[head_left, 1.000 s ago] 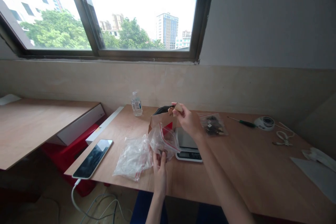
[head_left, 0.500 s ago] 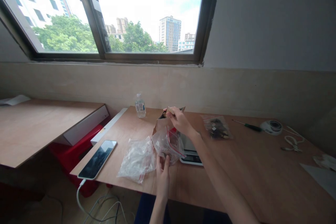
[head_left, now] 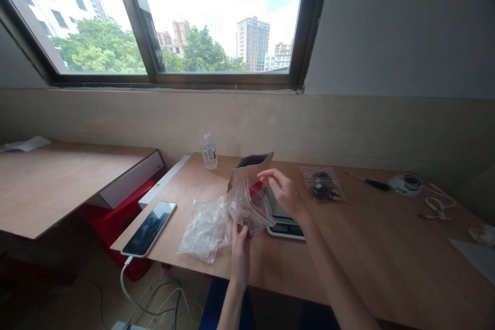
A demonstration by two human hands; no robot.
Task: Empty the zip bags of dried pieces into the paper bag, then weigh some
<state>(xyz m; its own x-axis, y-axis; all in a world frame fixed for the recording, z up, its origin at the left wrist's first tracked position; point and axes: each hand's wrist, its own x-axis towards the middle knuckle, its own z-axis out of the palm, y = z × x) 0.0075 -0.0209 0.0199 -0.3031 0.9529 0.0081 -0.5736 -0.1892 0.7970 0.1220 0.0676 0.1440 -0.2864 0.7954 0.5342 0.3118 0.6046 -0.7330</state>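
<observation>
My left hand [head_left: 241, 242] is closed on the lower part of a clear zip bag [head_left: 251, 206] with a red seal line, and something dark shows at its bottom. Just above the bag's mouth is my right hand [head_left: 284, 188], its fingers loosely stretched to the left and no object visible in them. Behind the bag stands a brown paper pouch [head_left: 251, 167] with its dark mouth gaping. A digital scale [head_left: 286, 230] lies partly hidden under my right hand and the zip bag. To the left, more clear plastic bags [head_left: 203, 229] lie in a heap.
A phone [head_left: 149, 229] on a white cable lies at the left edge. A small bottle [head_left: 209, 153] stands at the back. Rightward are a filled zip bag [head_left: 324, 185], a screwdriver [head_left: 373, 183], a white dome camera [head_left: 405, 184] and a coiled cable [head_left: 436, 208].
My right hand has come away from the brown pouch's mouth, moving right and towards me, and its fingers have loosened. My left hand keeps hold of the zip bag. The view has tilted slightly.
</observation>
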